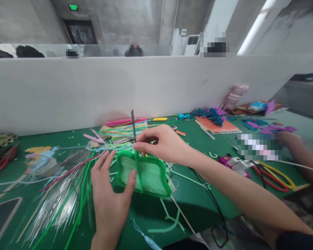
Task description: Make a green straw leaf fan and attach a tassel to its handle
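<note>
A green pipe-cleaner frame point(153, 175) hangs tilted in front of me, its two lobes filled with pale green strands. A green rib runs down its middle, and thin dark wires point(133, 125) stick up from the top. My right hand point(160, 144) pinches the rib at its upper end, where the wires come out, between thumb and index finger. Left of the frame is my left hand point(111, 196), fingers apart. Its thumb overlaps the frame's lower left front; whether it touches I cannot tell. Those fingertips show beside the frame's left edge, not wrapped round it.
Loose silvery wires point(59, 205) and a bundle of coloured pipe cleaners point(125, 132) cover the left and middle of the green table. Red-and-yellow-handled tools point(273, 178), a purple glue gun point(234, 165) and cables lie right. Another person's arm point(299, 152) reaches in at right. A white partition point(146, 86) stands behind.
</note>
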Demonstrator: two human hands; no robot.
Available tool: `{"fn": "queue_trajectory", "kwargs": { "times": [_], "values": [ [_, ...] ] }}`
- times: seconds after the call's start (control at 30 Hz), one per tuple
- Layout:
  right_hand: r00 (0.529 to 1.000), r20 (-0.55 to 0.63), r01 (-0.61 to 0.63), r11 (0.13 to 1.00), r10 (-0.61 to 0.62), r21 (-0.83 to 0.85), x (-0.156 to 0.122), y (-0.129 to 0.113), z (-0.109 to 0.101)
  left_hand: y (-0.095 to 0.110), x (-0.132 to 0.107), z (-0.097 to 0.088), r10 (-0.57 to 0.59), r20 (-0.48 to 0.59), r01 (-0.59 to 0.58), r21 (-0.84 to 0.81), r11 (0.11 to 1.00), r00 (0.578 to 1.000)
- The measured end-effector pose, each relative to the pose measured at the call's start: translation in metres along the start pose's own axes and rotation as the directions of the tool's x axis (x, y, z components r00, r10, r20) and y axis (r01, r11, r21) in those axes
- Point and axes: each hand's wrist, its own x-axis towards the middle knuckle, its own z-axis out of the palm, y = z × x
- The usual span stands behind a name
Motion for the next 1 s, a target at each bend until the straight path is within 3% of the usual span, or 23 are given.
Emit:
{"fn": "queue_trajectory", "kwargs": {
  "times": [0.07, 0.13, 0.27, 0.37, 0.63, 0.8, 0.9, 1.0],
  "values": [
    [0.998, 0.024, -0.053, 0.996, 0.051, 0.068, 0.006, 0.003, -0.001, 0.010, -0.015, 0.010, 0.041, -0.002, -0.040, 0.141, 0.989, 0.999],
    [0.994, 0.051, -0.100, 0.989, 0.095, 0.107, 0.009, 0.009, 0.002, 0.016, -0.028, 0.024, 0.033, 0.081, -0.050, 0.226, 0.973, 0.996],
    [0.986, 0.054, -0.164, 0.980, 0.159, 0.115, 0.004, 0.025, 0.014, 0.016, -0.045, 0.055, -0.109, 0.190, 0.054, 0.271, 0.961, 0.976],
    [0.980, 0.044, -0.200, 0.973, 0.197, 0.117, 0.000, 0.035, 0.017, 0.012, -0.053, 0.065, -0.110, 0.227, 0.053, 0.244, 0.968, 0.968],
    [0.966, 0.228, -0.164, 0.970, 0.121, 0.179, 0.001, 0.042, 0.002, 0.006, -0.057, 0.054, -0.044, 0.255, 0.003, 0.158, 0.987, 0.966],
    [0.969, 0.240, -0.097, 0.987, 0.064, 0.127, -0.003, 0.039, 0.000, 0.004, -0.028, 0.034, -0.008, 0.105, 0.003, 0.046, 0.999, 0.994],
    [0.971, 0.237, -0.066, 0.993, 0.041, 0.098, -0.003, 0.040, 0.002, -0.004, 0.001, 0.024, 0.039, 0.195, -0.029, -0.058, 0.998, 0.980],
    [0.981, 0.192, -0.037, 0.999, 0.031, 0.027, 0.000, 0.047, 0.005, -0.014, 0.024, 0.022, -0.023, 0.362, 0.107, -0.213, 0.971, 0.932]
  ]
}}
